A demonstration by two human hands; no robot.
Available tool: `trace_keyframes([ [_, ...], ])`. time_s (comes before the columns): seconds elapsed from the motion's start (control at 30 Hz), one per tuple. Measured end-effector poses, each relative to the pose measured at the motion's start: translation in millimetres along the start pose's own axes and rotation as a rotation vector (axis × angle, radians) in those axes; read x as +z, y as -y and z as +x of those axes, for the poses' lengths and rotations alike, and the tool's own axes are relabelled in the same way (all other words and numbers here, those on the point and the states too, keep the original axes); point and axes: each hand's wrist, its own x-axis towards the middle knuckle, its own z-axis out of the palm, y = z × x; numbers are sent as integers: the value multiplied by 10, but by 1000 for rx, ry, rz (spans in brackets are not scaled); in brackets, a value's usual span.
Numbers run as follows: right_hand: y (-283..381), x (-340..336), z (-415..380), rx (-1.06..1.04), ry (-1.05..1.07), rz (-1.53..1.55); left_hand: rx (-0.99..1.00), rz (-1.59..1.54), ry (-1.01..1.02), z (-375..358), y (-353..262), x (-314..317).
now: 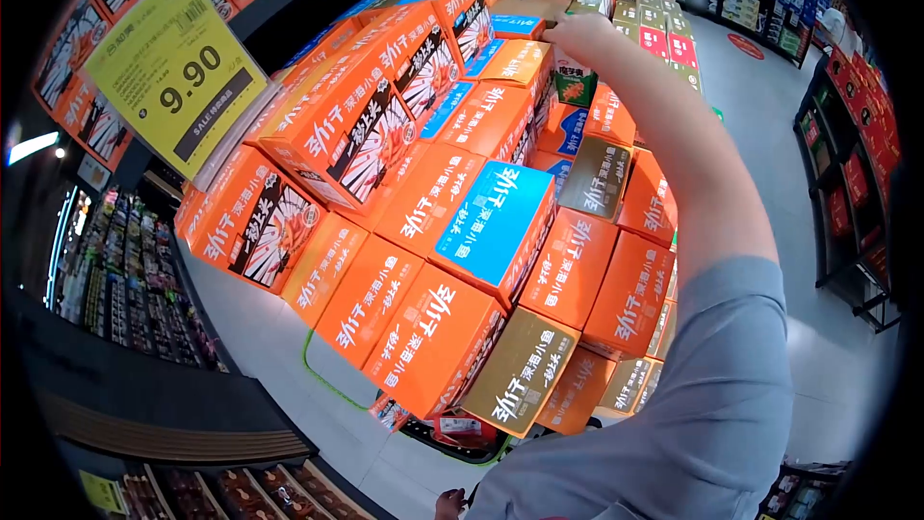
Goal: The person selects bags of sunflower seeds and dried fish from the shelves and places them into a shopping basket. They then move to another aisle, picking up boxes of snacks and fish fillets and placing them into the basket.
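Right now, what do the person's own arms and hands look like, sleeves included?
The right arm wears a short light grey-blue sleeve ending about the elbow, with a bare forearm. The right hand is bare: no glove, watch or ring shows. At the bottom edge, only a sliver of the left hand shows, bare too.

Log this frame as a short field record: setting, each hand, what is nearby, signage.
setting: shop aisle with a stacked display of boxes
right hand: reaching to the top of the stack, on a green and white carton
left hand: only partly in view at the bottom edge
nearby: orange boxes, blue box, olive box
sign: yellow price tag reading 9.90
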Motion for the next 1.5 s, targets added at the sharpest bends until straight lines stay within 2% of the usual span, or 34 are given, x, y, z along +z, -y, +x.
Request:
trace_keyframes([
  [0.03, -58, 32, 23, -48, -58, 32, -179, -108, 9, -110, 47, -67],
  [0.1, -103, 10, 8, -71, -52, 5, -344, -195, 4, -112, 12, -185],
  [0.27, -210, -73, 54, -64, -46, -81, -471, -241, -2, -150, -137, -409],
  [0.37, -343, -251, 3, -65, -117, -103, -508, -238, 4, -124, -272, -514],
  [0.47, -473, -470, -39, -33, -202, -89, -498, -369, -47, -207, -990, -745],
  [0.5, -524, -596, -72, 2, -208, -75, -382, -334, -11, -164, -946, -740],
  [0.53, -560, -708, -103, 37, -215, -60, -374, -339, -12, -81, -897, -704],
  [0.6, -644, -874, -135, 56, -247, -40, -512, -660, -1, 52, -841, -629],
  [0.7, -756, -1044, -220, 45, -312, 120, -509, -696, 5, 100, -897, -636],
  [0.87, -688, -1361, -489, -8, -374, 157, -426, -754, -28, 122, -934, -730],
  [0.93, -688, -1369, -530, -61, -551, 263, -437, -698, -67, 55, -1014, -885],
  [1.0, -671, -1435, -566, -83, -590, 271, -404, -739, -69, 77, -861, -967],
  [1.07, -585, -1561, -681, -71, -614, 406, -372, -775, -67, 48, -775, -1056],
  [1.1, -559, -1595, -733, -92, -692, 426, -343, -827, -67, 48, -721, -1108],
  [1.2, -334, -2005, -1136, -87, -682, 545, -295, -862, -16, 81, -560, -1274],
  [1.23, -24, -2426, -1558, -125, -794, 558, -289, -885, 8, 137, -447, -1308],
  [1.27, -87, -2475, -1571, -46, -742, 451, -286, -907, 33, 189, -318, -1348],
  [1.33, 239, -2866, -2019, 92, -695, 577, -260, -854, 82, 221, -92, -1527],
  [1.37, 376, -2988, -2167, 62, -757, 681, -228, -871, 101, 210, -10, -1628],
  [1.4, 454, -3105, -2268, 81, -738, 667, -197, -896, 119, 201, 52, -1698],
  [1.47, 753, -3365, -2587, 11, -841, 688, -156, -814, 138, 135, 72, -1942],
  [1.5, 947, -3520, -2774, 88, -813, 721, -158, -823, 152, 124, 61, -2069],
])
